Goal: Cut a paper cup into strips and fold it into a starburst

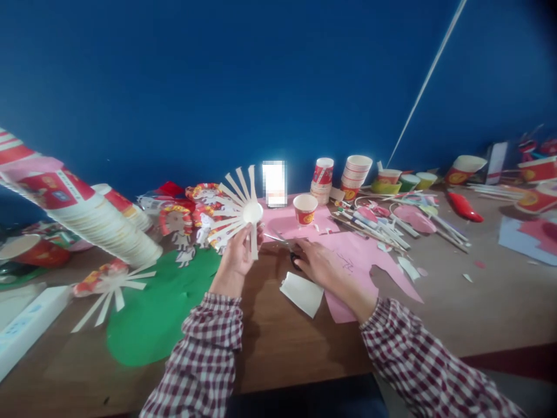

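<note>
My left hand (238, 255) is closed on a cut paper cup (252, 213), whose wall is slit into white strips fanned out around its round base. My right hand (319, 264) has its fingers round the dark handles of a pair of scissors (282, 240), low over the pink paper (343, 255). The scissor blades point left toward my left hand, apart from the cup strips. Just below the scissors lies a curved white piece of paper (303, 293). Beyond my right hand an uncut red and white paper cup (305, 210) stands upright.
A long stack of paper cups (104, 215) leans at the left. Green paper (148, 313) lies under another fanned cut cup (119, 284). Decorated paper figures (176, 223) stand behind it. Markers (374, 226), cup stacks (357, 174) and a red object (465, 207) are to the right.
</note>
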A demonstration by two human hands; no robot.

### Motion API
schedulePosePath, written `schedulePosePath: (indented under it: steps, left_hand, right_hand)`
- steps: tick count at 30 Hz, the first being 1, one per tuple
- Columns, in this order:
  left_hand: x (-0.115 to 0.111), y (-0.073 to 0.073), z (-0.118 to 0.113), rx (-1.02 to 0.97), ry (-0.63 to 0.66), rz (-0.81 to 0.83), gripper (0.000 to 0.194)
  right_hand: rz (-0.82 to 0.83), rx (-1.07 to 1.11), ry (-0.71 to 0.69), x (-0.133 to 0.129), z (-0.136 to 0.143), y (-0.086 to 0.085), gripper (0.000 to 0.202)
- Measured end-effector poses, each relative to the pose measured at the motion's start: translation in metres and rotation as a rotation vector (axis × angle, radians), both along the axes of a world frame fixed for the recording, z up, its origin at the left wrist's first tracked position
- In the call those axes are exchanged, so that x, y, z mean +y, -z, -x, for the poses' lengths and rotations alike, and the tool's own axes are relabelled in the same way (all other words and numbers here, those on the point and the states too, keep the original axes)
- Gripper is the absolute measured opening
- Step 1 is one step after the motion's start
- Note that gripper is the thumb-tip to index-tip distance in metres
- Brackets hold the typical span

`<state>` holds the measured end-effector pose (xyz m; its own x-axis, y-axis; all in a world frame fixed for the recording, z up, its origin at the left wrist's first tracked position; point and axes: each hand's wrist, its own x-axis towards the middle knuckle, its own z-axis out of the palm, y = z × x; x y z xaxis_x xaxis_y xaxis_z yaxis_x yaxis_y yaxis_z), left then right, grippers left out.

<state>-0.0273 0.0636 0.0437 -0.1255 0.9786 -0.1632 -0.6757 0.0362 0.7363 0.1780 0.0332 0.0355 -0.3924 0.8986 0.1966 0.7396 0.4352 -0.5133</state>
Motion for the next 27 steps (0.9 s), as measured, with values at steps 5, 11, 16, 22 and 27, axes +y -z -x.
schedulePosePath:
  steps: [5,11,16,22,27]
  left_hand:
    - [-0.004,0.009,-0.012,0.133,0.062,0.015,0.023]
    - [-0.008,0.017,-0.023,0.244,0.168,0.039,0.027]
    - [-0.008,0.020,-0.022,0.283,0.196,0.077,0.030]
    - [-0.008,0.021,-0.025,0.299,0.192,0.081,0.031]
    - [-0.010,0.023,-0.027,0.314,0.237,0.122,0.027]
  right_hand:
    - [0.041,0.000,0.042,-0.001,0.003,0.000,0.024]
    - [0.032,-0.007,0.005,0.003,0.007,0.012,0.033]
    - [0.006,-0.089,0.053,0.005,0.009,0.012,0.030]
    - [0.042,-0.028,0.021,0.004,0.010,0.010,0.025]
    - [0.037,-0.002,0.036,0.002,0.010,0.010,0.026]
